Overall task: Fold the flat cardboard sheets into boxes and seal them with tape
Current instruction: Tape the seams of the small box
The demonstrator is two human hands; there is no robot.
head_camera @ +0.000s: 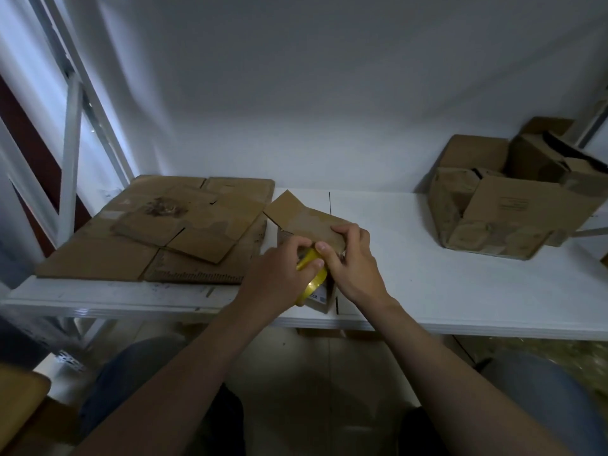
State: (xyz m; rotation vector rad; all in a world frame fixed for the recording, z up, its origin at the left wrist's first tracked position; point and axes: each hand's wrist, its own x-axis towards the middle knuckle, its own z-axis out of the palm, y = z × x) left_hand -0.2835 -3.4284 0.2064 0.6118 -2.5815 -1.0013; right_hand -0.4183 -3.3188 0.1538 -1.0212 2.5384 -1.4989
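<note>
At centre frame the left hand [283,268] curls around a yellow tape roll [312,278], held against a small box [309,222] on the white worktop [427,274]. The right hand [352,258] grips the box's top. Flat cardboard sheets [158,232] lie at left and folded boxes [500,218] at right.

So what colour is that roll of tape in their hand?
Yellow. The tape roll, gripped by the left hand, shows clearly in the head view.

The forearms [197,360] are bare from the frame's lower edge to the left hand [283,269] and right hand [355,261]. Blue-grey trousers [131,376] cover both knees, possibly denim, though dim light hides the weave.
</note>
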